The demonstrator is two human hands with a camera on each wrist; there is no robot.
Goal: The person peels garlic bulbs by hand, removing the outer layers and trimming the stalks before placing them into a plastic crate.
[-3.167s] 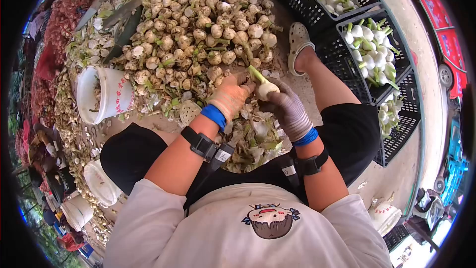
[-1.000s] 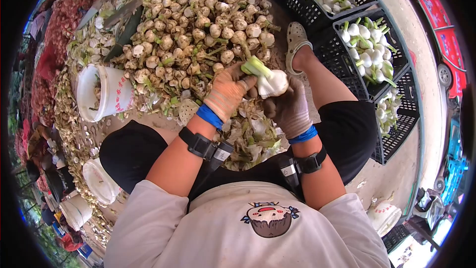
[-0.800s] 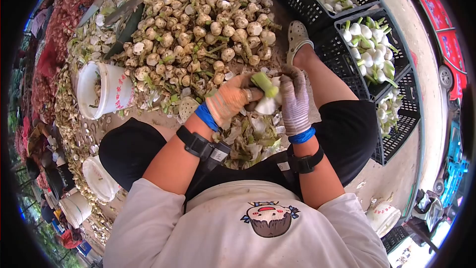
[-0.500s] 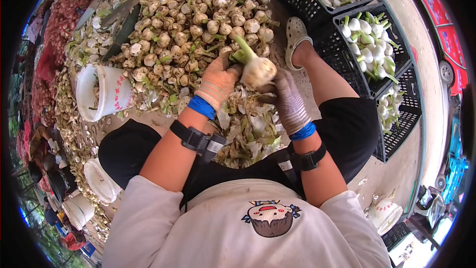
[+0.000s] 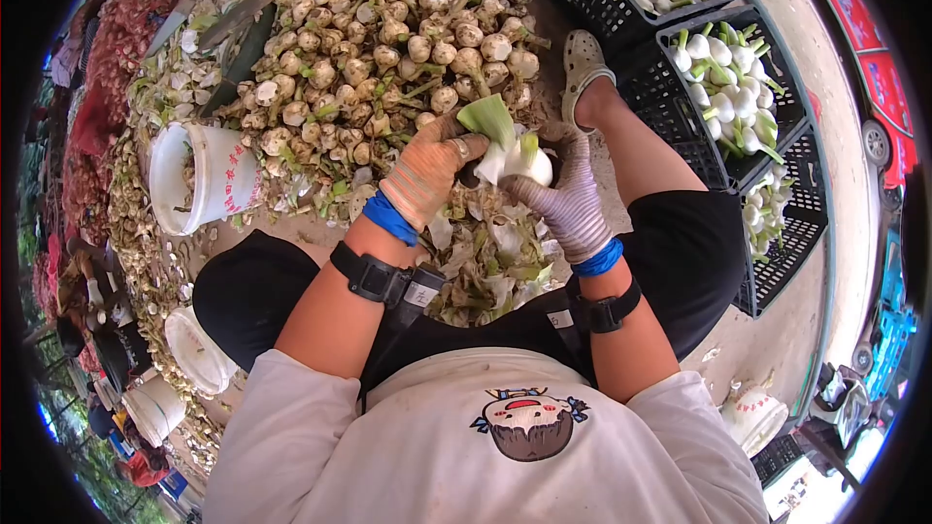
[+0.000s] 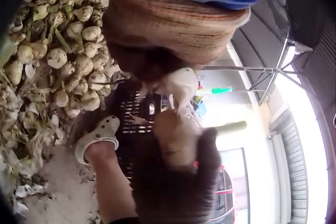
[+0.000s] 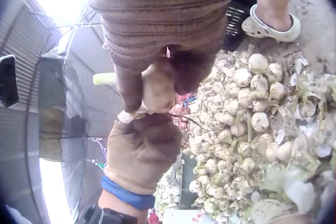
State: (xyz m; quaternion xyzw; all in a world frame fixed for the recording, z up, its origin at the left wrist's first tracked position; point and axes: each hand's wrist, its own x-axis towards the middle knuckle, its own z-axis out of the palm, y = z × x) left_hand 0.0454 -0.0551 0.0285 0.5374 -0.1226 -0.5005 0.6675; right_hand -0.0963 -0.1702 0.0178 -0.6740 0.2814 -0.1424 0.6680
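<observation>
My left hand (image 5: 427,170), in an orange-stained striped glove, pinches a green-topped outer leaf (image 5: 488,121) that peels away from a garlic bulb (image 5: 534,167). The right hand (image 5: 570,196), gloved in grey-white stripes, holds that bulb with thumb and fingers. In the left wrist view, white skin (image 6: 181,86) stretches between the bulb (image 6: 176,142) and the left hand's fingers. A cut pale green stem (image 7: 104,79) sticks out past the right hand's fingers in the right wrist view. Both hands are close together above peeled skins (image 5: 495,262) on the ground.
A heap of unpeeled garlic (image 5: 388,49) lies ahead. Black crates (image 5: 670,102) with white peeled garlic (image 5: 733,87) stand at right. A white bucket (image 5: 218,175) lies tipped at left, near a dark blade-like piece (image 5: 245,58). The person's clog (image 5: 584,68) is beside the crates.
Since half a second ago, the bulb has turned from its brownish side to a white one, and the leaf has been pulled leftward off it. Earlier, a white bulb with a bare stem was held.
</observation>
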